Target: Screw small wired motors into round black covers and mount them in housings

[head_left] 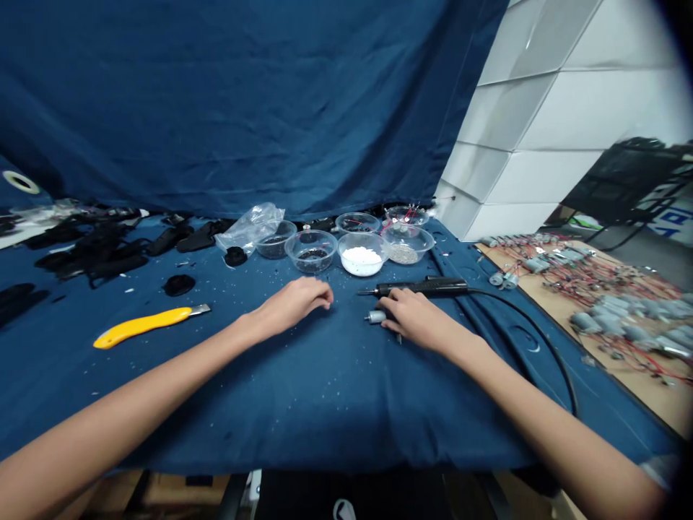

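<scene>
On the cloth the left hand is laid palm down, fingers loosely bent, nothing held. A small motor, lying on the cloth, is gripped by the right hand, just short of the iron. Bowls are ranged beyond.

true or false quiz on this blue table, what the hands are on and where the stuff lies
1. The yellow-handled utility knife lies left of the left hand. True.
2. The right hand touches a small grey cylindrical motor. True.
3. The left hand grips the black pen-shaped corded tool. False: the tool lies on the blue cloth just beyond the right hand, and the left hand holds nothing.
4. The clear plastic bowl of white granules is tipped over. False: it stands upright.
</scene>
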The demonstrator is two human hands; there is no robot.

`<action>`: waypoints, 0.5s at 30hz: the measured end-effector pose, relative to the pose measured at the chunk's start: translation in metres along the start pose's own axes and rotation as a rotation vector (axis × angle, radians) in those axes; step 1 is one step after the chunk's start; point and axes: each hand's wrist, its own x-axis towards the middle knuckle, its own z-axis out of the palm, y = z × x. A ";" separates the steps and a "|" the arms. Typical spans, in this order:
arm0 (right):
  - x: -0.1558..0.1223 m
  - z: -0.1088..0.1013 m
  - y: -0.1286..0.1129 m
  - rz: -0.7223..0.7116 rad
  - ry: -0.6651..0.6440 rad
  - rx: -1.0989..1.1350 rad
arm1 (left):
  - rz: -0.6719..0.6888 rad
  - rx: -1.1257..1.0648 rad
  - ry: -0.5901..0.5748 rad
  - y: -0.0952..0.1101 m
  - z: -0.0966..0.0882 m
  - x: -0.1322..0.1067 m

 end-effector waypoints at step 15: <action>0.050 -0.005 -0.069 -0.260 0.088 0.402 | -0.445 0.455 0.213 -0.070 -0.047 -0.141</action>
